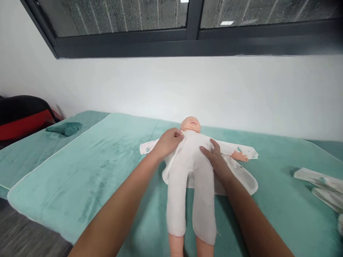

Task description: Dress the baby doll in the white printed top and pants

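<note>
Since I read this from the left, the printed sleeve (147, 147) comes first, lying out on the padded bed (75, 175); whether the doll's arm is inside I cannot tell, so it could bunch or twist unseen. Next to it, my left hand (171, 139) has thumb and fingertips drawn together beside the doll's neck, apparently pinching the edge of the white shirt (245, 175). I judge that grip shallow: the cloth could slip out, or a hard tug could drag the doll (191, 150) sideways.

The doll lies on its back in the middle, on the opened shirt, head nearest the wall (241, 96). Its weight probably pins the fabric, so pulling could strain or crease it. My right hand (214, 157) rests spread against the doll's side, thumb apart from the fingers; too light a touch could let the body roll. Farther right, the doll's hand (239, 156) shows by the other sleeve's end and might catch on its cuff. A second white garment (324, 184) lies well apart.
</note>
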Motion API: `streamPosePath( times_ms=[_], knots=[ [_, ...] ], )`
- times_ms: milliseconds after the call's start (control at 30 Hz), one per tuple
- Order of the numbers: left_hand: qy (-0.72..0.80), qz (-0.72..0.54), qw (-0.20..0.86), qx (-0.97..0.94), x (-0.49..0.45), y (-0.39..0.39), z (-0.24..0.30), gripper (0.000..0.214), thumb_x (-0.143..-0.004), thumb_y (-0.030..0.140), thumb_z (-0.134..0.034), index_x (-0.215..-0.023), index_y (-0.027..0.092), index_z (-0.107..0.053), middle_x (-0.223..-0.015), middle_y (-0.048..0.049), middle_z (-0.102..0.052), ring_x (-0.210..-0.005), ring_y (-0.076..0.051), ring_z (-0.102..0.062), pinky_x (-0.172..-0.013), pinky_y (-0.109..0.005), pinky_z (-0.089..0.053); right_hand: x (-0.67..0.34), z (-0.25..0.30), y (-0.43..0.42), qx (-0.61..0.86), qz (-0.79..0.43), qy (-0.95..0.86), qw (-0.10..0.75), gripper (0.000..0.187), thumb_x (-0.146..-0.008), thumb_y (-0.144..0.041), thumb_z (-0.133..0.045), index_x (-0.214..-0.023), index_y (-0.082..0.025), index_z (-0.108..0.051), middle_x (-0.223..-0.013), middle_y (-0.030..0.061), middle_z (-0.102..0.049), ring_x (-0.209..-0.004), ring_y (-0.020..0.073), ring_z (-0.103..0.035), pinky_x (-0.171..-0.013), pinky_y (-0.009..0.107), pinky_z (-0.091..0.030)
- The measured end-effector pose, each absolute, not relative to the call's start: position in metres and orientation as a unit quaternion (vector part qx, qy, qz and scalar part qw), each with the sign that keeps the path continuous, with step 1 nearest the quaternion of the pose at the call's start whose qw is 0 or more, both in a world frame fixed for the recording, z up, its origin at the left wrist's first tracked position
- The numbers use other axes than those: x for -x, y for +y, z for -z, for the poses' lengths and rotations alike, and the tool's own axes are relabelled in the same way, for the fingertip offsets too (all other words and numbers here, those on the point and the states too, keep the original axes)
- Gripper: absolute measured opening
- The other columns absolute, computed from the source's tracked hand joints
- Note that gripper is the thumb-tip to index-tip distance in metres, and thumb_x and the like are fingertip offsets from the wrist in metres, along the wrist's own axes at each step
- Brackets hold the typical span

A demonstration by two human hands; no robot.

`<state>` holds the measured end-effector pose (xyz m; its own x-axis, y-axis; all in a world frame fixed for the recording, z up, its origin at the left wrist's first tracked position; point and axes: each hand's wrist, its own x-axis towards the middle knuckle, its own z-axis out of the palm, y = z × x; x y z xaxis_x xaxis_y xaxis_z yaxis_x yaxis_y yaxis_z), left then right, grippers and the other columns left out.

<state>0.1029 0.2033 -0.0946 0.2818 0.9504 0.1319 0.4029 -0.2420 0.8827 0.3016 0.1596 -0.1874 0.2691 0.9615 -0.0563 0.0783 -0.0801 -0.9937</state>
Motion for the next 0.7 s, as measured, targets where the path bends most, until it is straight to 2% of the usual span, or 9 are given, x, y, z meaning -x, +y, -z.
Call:
streamPosePath(
  times_ms=[100,167,233,300,367,467,567,700],
  knots=[
    [0.364,-0.332,0.526,-0.693,-0.102,0.178,0.072,0.016,-0.084,0.032,-0.059,-0.086,0.018,-0.065,-0.104,-0.0079,-0.07,-0.088,-0.021,-0.066,-0.072,-0.031,-0.051,-0.303,0.186,0.159,0.609,-0.414,-0.446,0.509,0.09,-0.076,-0.059,-0.064,-0.15,-0.029,-0.021,-0.136,0.0086,-0.057,-0.11,0.0254,-0.064,-0.085,0.036,-0.058],
    [0.311,-0.347,0.574,-0.674,-0.101,0.167,0.069,0.018,-0.087,0.034,-0.058,-0.094,0.019,-0.064,-0.115,-0.0105,-0.068,-0.093,-0.022,-0.068,-0.072,-0.033,-0.054,-0.308,0.184,0.16,0.618,-0.4,-0.458,0.498,0.085,-0.077,-0.061,-0.061,-0.148,-0.028,-0.026,-0.13,0.0086,-0.061,-0.104,0.0252,-0.066,-0.082,0.036,-0.058],
    [0.325,-0.391,0.557,-0.656,-0.099,0.161,0.077,0.017,-0.088,0.032,-0.056,-0.094,0.019,-0.063,-0.115,-0.0104,-0.068,-0.091,-0.022,-0.069,-0.07,-0.032,-0.054,-0.316,0.183,0.161,0.632,-0.383,-0.465,0.487,0.077,-0.079,-0.061,-0.059,-0.143,-0.026,-0.036,-0.119,0.0088,-0.067,-0.095,0.0249,-0.068,-0.077,0.037,-0.059],
    [0.381,-0.436,0.503,-0.642,-0.095,0.158,0.096,0.014,-0.088,0.03,-0.053,-0.092,0.019,-0.062,-0.109,-0.0085,-0.07,-0.091,-0.02,-0.067,-0.071,-0.031,-0.053,-0.327,0.182,0.161,0.65,-0.374,-0.462,0.474,0.063,-0.08,-0.062,-0.058,-0.129,-0.023,-0.051,-0.102,0.009,-0.071,-0.084,0.0245,-0.069,-0.072,0.037,-0.058],
    [0.439,-0.464,0.433,-0.636,-0.091,0.156,0.12,0.015,-0.089,0.028,-0.052,-0.093,0.019,-0.063,-0.109,-0.0071,-0.069,-0.098,-0.02,-0.064,-0.08,-0.032,-0.052,-0.337,0.18,0.16,0.658,-0.39,-0.46,0.451,0.05,-0.08,-0.062,-0.057,-0.107,-0.021,-0.063,-0.086,0.0086,-0.072,-0.075,0.0239,-0.068,-0.067,0.037,-0.058],
    [0.49,-0.482,0.373,-0.623,-0.089,0.15,0.157,0.023,-0.089,0.031,-0.054,-0.108,0.02,-0.062,-0.12,-0.0072,-0.065,-0.114,-0.02,-0.058,-0.097,-0.035,-0.046,-0.345,0.18,0.157,0.633,-0.465,-0.469,0.405,0.044,-0.08,-0.063,-0.057,-0.082,-0.02,-0.067,-0.075,0.0073,-0.07,-0.067,0.022,-0.065,-0.061,0.035,-0.056],
    [0.505,-0.477,0.414,-0.588,-0.091,0.146,0.181,0.033,-0.091,0.039,-0.052,-0.118,0.019,-0.058,-0.125,-0.0092,-0.062,-0.114,-0.021,-0.058,-0.098,-0.035,-0.046,-0.345,0.181,0.156,0.605,-0.519,-0.455,0.397,0.043,-0.08,-0.062,-0.059,-0.079,-0.02,-0.067,-0.077,0.0059,-0.069,-0.066,0.0195,-0.063,-0.061,0.033,-0.054],
    [0.504,-0.472,0.447,-0.568,-0.091,0.146,0.19,0.04,-0.092,0.043,-0.051,-0.124,0.02,-0.056,-0.126,-0.0086,-0.062,-0.111,-0.02,-0.059,-0.096,-0.034,-0.047,-0.34,0.185,0.158,0.588,-0.513,-0.433,0.451,0.04,-0.075,-0.057,-0.067,-0.083,-0.018,-0.069,-0.08,0.0063,-0.07,-0.071,0.0194,-0.064,-0.063,0.031,-0.054]
  ],
)
